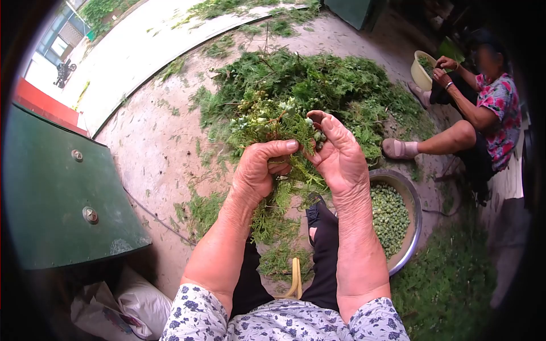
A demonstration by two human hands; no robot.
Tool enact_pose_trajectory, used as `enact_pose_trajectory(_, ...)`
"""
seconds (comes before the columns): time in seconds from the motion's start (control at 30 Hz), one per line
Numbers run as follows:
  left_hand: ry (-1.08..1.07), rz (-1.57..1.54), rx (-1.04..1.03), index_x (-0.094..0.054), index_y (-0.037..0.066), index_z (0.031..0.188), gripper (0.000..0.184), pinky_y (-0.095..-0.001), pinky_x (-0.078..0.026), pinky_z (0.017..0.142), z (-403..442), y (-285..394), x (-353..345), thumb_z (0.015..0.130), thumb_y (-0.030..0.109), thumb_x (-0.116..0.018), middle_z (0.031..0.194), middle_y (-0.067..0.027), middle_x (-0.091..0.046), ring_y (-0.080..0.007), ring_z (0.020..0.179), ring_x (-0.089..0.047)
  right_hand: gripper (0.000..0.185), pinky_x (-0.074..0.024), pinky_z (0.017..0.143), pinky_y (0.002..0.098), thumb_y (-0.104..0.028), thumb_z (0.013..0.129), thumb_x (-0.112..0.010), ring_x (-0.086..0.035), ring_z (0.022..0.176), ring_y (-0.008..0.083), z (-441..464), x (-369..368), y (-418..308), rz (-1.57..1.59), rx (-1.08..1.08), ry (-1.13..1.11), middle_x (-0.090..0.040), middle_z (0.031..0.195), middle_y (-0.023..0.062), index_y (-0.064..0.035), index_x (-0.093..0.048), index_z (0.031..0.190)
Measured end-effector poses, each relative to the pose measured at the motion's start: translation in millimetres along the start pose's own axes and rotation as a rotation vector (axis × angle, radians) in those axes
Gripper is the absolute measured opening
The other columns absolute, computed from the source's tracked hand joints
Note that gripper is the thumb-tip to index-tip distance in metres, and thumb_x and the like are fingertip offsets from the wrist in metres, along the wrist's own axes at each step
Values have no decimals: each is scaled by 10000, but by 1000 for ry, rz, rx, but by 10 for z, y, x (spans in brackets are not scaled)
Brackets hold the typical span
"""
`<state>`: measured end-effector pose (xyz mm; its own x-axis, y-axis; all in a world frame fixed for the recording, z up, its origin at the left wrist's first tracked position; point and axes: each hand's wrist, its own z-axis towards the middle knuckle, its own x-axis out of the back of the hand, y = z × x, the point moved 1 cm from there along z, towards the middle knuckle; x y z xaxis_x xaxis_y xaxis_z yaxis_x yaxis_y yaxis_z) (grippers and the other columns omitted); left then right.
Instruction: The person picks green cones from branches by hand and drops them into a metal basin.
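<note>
A leafy green sprig (264, 122) with pale green seed cones hangs between my two hands. My left hand (261, 165) is closed around its stem, thumb on top. At the sprig's right side my right hand (338, 153) has its fingers curled against the cones, with a few small cones near the fingertips. Behind the hands lies a large heap of cut green branches (347, 85). A metal basin (414, 204) beside my right forearm holds many small green cones (388, 219).
At the right, another person (483, 113) sits with both hands over a yellow basin (421, 71). A green metal door panel (57, 193) stands at the left, with white sacks (142, 301) below it. Loose sprigs (207, 213) lie on the floor.
</note>
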<state>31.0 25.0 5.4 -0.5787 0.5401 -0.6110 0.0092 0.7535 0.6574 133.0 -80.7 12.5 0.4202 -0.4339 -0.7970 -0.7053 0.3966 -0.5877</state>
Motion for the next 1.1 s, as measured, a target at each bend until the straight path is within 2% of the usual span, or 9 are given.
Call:
enact_pose_trajectory(0.07, 40, 33, 7, -608, 47, 748, 91, -205, -248, 442, -10, -8, -31, 695, 78, -675, 626, 27, -529, -49, 438, -288, 214, -364, 464, 168, -206, 819, -639, -510, 589, 42, -17, -27, -12, -130, -10, 17, -573, 751, -35, -63, -607, 974)
enact_pose_trajectory(0.3, 69, 63, 32, -597, 60, 761, 93, -203, -256, 436, 32, -45, -3, 719, 77, -679, 626, 40, -497, -49, 440, -303, 122, -330, 418, 159, -111, 822, -631, -470, 512, 35, -6, 47, -9, -264, 38, 82, -558, 688, -37, -54, -606, 927)
enact_pose_trajectory(0.43, 118, 121, -24, -586, 80, 763, 124, -206, -265, 441, -3, -86, -144, 738, 126, -698, 609, 52, -461, -51, 451, -318, 88, -338, 433, 156, -69, 804, -641, -457, 518, 22, -2, 42, -4, -378, 249, 258, -560, 686, -36, -49, -606, 883)
enact_pose_trajectory(0.53, 70, 92, -16, -594, 83, 796, 122, -211, -275, 443, -1, -110, -3, 742, 123, -696, 632, 45, -492, -54, 475, -348, 104, -322, 436, 168, -57, 801, -643, -430, 515, 38, 35, 115, -128, -629, 576, 490, -538, 680, -22, -28, -580, 879)
enact_pose_trajectory(0.63, 133, 174, -51, -611, 69, 859, 156, -212, -317, 464, 5, -92, -5, 736, 103, -700, 688, 29, -549, -57, 522, -413, 86, -368, 455, 204, -65, 820, -608, -505, 572, 88, 22, 253, -253, -238, 406, 263, -582, 746, 29, -33, -574, 892)
enact_pose_trajectory(0.73, 129, 249, -124, -619, 57, 929, 222, -210, -374, 515, 6, -118, -8, 727, 86, -706, 782, 4, -607, -71, 596, -492, 124, -386, 475, 243, -73, 826, -589, -533, 636, 158, 3, 203, -202, 124, 161, 256, -578, 805, 80, -36, -553, 939)
enact_pose_trajectory(0.9, 209, 396, -197, -622, 63, 960, 270, -210, -410, 572, -4, -116, -58, 715, 102, -727, 846, 0, -627, -87, 667, -542, 148, -383, 473, 243, -126, 853, -576, -529, 640, 166, 23, 187, -165, 90, 134, 113, -560, 786, 81, -24, -555, 958)
enact_pose_trajectory(1.0, 183, 459, -229, -623, 64, 977, 284, -236, -424, 639, -5, -122, -56, 719, 113, -730, 871, 7, -629, -95, 724, -538, 274, -312, 396, 168, -277, 857, -591, -487, 546, 69, 16, 127, -107, -200, 133, 131, -534, 723, 16, -17, -591, 944)
enact_pose_trajectory(1.1, 149, 521, -237, -622, 59, 999, 295, -262, -440, 698, 31, -157, -42, 729, 112, -726, 893, 9, -632, -100, 773, -533, 314, -301, 393, 173, -267, 867, -575, -471, 549, 73, 7, 88, -96, -292, 51, 120, -518, 746, 23, 7, -561, 1020)
